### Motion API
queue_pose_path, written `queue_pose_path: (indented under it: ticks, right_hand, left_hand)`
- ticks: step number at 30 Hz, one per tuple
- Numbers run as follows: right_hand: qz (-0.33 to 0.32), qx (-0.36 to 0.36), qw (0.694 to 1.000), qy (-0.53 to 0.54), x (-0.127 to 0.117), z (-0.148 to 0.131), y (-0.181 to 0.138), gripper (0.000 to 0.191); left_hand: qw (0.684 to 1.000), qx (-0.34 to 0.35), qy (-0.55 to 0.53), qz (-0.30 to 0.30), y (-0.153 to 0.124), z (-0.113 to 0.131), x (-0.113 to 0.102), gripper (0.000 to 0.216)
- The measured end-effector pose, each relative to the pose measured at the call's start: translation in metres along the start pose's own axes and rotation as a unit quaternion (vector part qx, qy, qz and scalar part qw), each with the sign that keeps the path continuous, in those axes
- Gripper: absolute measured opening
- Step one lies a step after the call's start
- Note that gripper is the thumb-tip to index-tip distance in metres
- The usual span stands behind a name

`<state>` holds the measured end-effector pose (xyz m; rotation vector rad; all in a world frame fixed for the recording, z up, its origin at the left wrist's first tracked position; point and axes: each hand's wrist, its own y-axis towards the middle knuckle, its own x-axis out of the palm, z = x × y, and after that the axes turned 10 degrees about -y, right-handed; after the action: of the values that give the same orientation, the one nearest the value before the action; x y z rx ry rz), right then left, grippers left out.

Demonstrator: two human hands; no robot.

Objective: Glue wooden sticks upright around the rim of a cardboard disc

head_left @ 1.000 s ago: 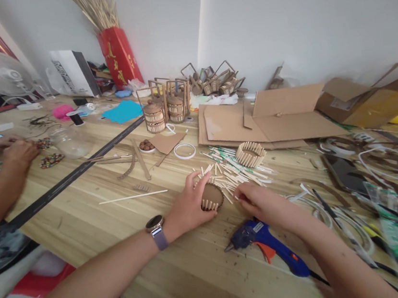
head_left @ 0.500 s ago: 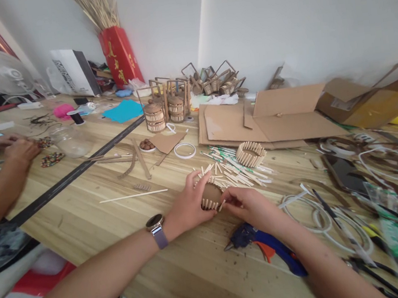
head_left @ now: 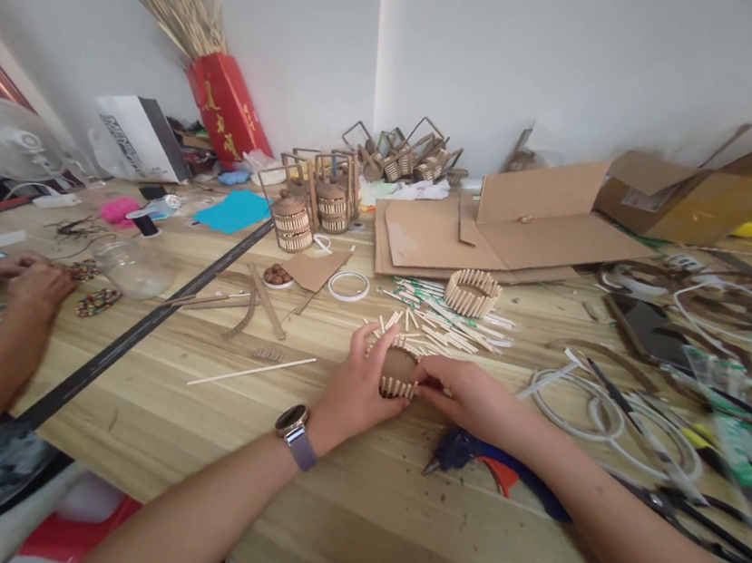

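My left hand (head_left: pixel 359 382), with a watch on its wrist, is curled around a small round basket (head_left: pixel 396 366) with a brown base and a ring of short pale sticks. My right hand (head_left: pixel 454 391) pinches a short wooden stick (head_left: pixel 417 387) against the basket's near right rim. Behind the basket lies a pile of loose short sticks (head_left: pixel 447 332). A finished-looking ring of sticks (head_left: pixel 472 293) sits beyond that pile. Under my right forearm rests a blue glue gun (head_left: pixel 458 448) with an orange trigger, its nozzle pointing left.
Flat cardboard (head_left: pixel 549 237) lies behind the sticks. Small lidded baskets with handles (head_left: pixel 292 221) stand at the back. Cables, a phone (head_left: pixel 646 326) and tools crowd the right. A white ring (head_left: pixel 349 286) lies mid-table. At the left, another person's hands (head_left: pixel 40 284) work near beads (head_left: pixel 97 302).
My right hand has moved slightly left, bringing the stick from a tilted position beside the basket up to its rim. My left hand keeps its hold on the basket.
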<state>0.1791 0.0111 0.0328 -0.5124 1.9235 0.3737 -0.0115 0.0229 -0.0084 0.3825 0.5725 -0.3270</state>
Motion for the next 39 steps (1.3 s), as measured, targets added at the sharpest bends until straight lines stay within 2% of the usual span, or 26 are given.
queue_pose_path:
  ticks: [15,22,25,28,33,39]
  right_hand:
    - [0.013,-0.023,0.999,-0.036,0.005,0.003,0.001,0.014]
    - [0.007,-0.009,0.998,-0.056,0.003,0.001,-0.001,0.009]
    - [0.018,0.012,0.998,-0.051,-0.005,0.001,-0.006,0.020]
    - [0.017,0.044,0.997,-0.053,-0.014,0.003,-0.016,0.007]
    - [-0.047,0.115,0.987,-0.106,-0.025,0.016,-0.047,0.025]
    - [-0.164,0.190,0.965,-0.080,-0.027,0.032,-0.081,0.015]
  left_hand:
    - [1.000,0.018,-0.023,-0.008,-0.001,-0.001,0.000,0.101]
    - [1.000,0.022,-0.019,-0.002,-0.001,-0.002,0.002,0.092]
    - [0.999,0.022,-0.025,-0.001,-0.001,-0.002,0.002,0.092]
    - [0.999,0.021,-0.030,-0.003,-0.001,-0.002,0.001,0.095]
    - [0.999,0.019,-0.037,-0.003,-0.003,-0.002,0.002,0.106]
    - [0.999,0.008,-0.007,0.031,-0.004,0.000,0.009,0.108]
